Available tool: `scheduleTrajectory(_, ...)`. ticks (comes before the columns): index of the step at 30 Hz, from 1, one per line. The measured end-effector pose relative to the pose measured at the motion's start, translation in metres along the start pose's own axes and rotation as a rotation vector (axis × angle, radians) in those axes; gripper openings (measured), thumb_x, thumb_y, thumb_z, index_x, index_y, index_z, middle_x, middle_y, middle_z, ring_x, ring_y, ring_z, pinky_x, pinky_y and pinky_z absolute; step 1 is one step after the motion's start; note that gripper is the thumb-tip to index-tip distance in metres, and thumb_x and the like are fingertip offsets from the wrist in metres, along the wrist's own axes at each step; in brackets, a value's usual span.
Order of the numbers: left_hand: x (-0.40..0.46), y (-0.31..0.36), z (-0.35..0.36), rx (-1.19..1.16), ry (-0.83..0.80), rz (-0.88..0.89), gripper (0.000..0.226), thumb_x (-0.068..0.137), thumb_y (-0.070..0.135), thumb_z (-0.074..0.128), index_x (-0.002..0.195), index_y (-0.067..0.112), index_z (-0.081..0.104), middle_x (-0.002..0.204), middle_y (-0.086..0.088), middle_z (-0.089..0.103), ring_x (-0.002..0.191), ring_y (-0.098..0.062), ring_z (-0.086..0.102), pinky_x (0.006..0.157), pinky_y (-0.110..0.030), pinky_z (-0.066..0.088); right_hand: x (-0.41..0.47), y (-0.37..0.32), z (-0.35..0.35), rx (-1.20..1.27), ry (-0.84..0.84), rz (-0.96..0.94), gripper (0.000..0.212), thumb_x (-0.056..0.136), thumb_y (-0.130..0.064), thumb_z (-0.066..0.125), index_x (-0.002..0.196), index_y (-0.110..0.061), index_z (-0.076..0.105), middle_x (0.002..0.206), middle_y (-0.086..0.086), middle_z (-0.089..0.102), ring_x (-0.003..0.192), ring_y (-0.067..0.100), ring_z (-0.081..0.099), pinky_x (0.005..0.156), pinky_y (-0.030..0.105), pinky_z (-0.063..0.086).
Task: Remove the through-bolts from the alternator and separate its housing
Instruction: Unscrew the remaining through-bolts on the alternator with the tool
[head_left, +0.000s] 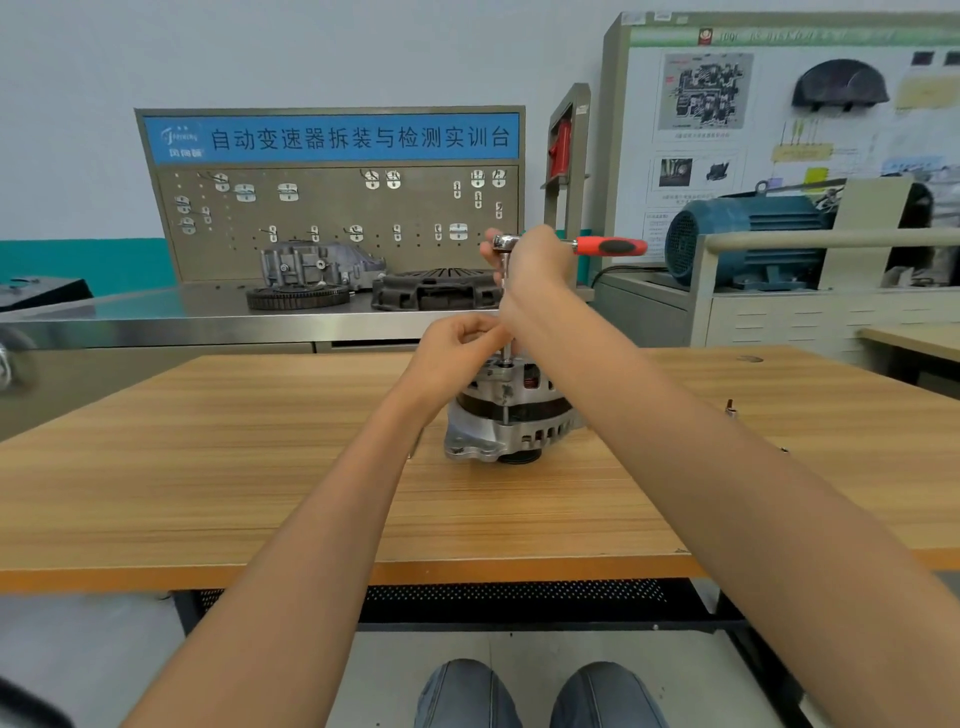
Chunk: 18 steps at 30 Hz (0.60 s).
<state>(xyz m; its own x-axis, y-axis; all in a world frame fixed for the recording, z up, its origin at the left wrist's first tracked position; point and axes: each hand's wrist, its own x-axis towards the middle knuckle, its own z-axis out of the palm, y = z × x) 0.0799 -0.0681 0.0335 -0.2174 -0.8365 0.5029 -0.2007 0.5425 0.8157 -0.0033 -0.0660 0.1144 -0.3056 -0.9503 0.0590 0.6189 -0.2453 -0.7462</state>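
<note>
A: Status?

B: Alternator (511, 415) sits upright on the wooden table (208, 441), pulley end down, straight ahead of me. My left hand (457, 345) is just above its top, fingers curled and pinching the extension bar (506, 322) low down, near the socket on a through-bolt (505, 410).

A: Right hand?

B: My right hand (535, 262) is higher, directly over the alternator, wrapped around the ratchet (571, 245) head. Red handle points off to my right, level.

A: Axis?

B: Extension and bolt both run vertical, in line, down the alternator's near side. Left hand is the nearer one to the bolt head. Looks like I'm mid-loosening; the swing has to stay square to that axis or the socket may slip.

A: Behind it?

B: Steel bench with a pegboard (332, 218), blue motor (748, 241) to the right.
</note>
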Motion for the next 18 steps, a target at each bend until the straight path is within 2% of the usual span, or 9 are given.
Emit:
scheduleTrajectory(2,0.000,0.001,-0.001,0.029,-0.029,-0.010,0.015,0.095,0.023,0.056,0.096,0.020,0.071,0.098,0.006,0.073,0.098,-0.005,0.064,0.092,-0.025,0.046,0.005,-0.007,-0.003,-0.089,-0.111,0.140,0.030,0.099,-0.016,0.025,0.096,-0.007,0.053,0.064,-0.001,0.058,0.032,0.005,0.037,0.041,0.018,0.028)
scheduleTrajectory(4,0.000,0.001,-0.002,0.043,-0.069,-0.016,0.017,0.096,0.025,0.055,0.102,0.022,0.071,0.098,0.011,0.073,0.097,0.000,0.064,0.090,-0.023,0.046,0.011,-0.012,-0.008,-0.177,-0.262,0.260,0.029,0.097,-0.017,0.027,0.080,-0.013,0.050,0.052,-0.007,0.052,0.031,0.006,0.028,0.045,0.020,0.025)
scheduleTrajectory(6,0.000,0.001,-0.004,0.038,-0.085,-0.024,0.016,0.096,0.026,0.056,0.098,0.024,0.072,0.095,0.013,0.073,0.094,0.002,0.063,0.088,-0.023,0.047,0.014,-0.017,-0.013,-0.273,-0.401,0.341,0.025,0.096,-0.017,0.032,0.081,-0.014,0.051,0.045,-0.009,0.049,0.029,0.005,0.024,0.042,0.019,0.024)
scheduleTrajectory(8,0.000,0.000,-0.004,0.030,-0.084,-0.024,0.015,0.094,0.025,0.058,0.092,0.024,0.073,0.093,0.012,0.074,0.093,0.000,0.064,0.091,-0.026,0.047,0.015,-0.020,-0.015,-0.324,-0.458,0.366,0.021,0.094,-0.015,0.036,0.084,-0.013,0.054,0.044,-0.009,0.047,0.029,0.004,0.023,0.040,0.018,0.024)
scheduleTrajectory(10,0.002,-0.001,-0.004,0.015,-0.072,-0.014,0.013,0.093,0.023,0.061,0.088,0.025,0.073,0.090,0.011,0.074,0.090,0.000,0.065,0.092,-0.027,0.048,0.013,-0.015,-0.012,-0.290,-0.382,0.318,0.020,0.095,-0.017,0.035,0.084,-0.014,0.052,0.046,-0.009,0.050,0.030,0.005,0.024,0.039,0.018,0.023)
scheduleTrajectory(12,0.003,-0.003,-0.004,-0.002,-0.057,-0.002,0.015,0.091,0.018,0.063,0.084,0.027,0.072,0.083,0.014,0.074,0.086,0.002,0.066,0.089,-0.024,0.049,0.006,-0.004,-0.005,-0.239,-0.168,0.137,0.020,0.098,-0.021,0.032,0.091,-0.013,0.049,0.056,-0.005,0.056,0.035,0.006,0.030,0.039,0.019,0.025)
scheduleTrajectory(15,0.004,-0.004,-0.003,0.002,-0.024,0.008,0.028,0.090,0.008,0.060,0.074,0.029,0.067,0.067,0.020,0.070,0.069,0.010,0.064,0.066,-0.008,0.047,-0.002,0.011,0.006,-0.163,0.107,-0.165,0.019,0.102,-0.019,0.028,0.096,-0.007,0.041,0.081,0.008,0.061,0.051,0.010,0.043,0.045,0.019,0.032)
scheduleTrajectory(16,0.003,-0.004,-0.003,0.011,-0.016,0.004,0.029,0.090,0.007,0.059,0.072,0.029,0.066,0.065,0.021,0.069,0.067,0.011,0.063,0.062,-0.006,0.046,-0.002,0.012,0.008,-0.137,0.117,-0.181,0.018,0.103,-0.018,0.027,0.097,-0.006,0.039,0.083,0.010,0.060,0.053,0.011,0.045,0.044,0.018,0.033)
scheduleTrajectory(18,0.003,-0.003,-0.003,0.015,-0.024,-0.008,0.022,0.091,0.014,0.060,0.078,0.030,0.068,0.073,0.019,0.072,0.077,0.009,0.065,0.072,-0.012,0.047,0.000,0.007,0.009,-0.139,0.042,-0.115,0.017,0.103,-0.017,0.026,0.096,-0.008,0.039,0.076,0.007,0.058,0.048,0.010,0.044,0.036,0.015,0.031)
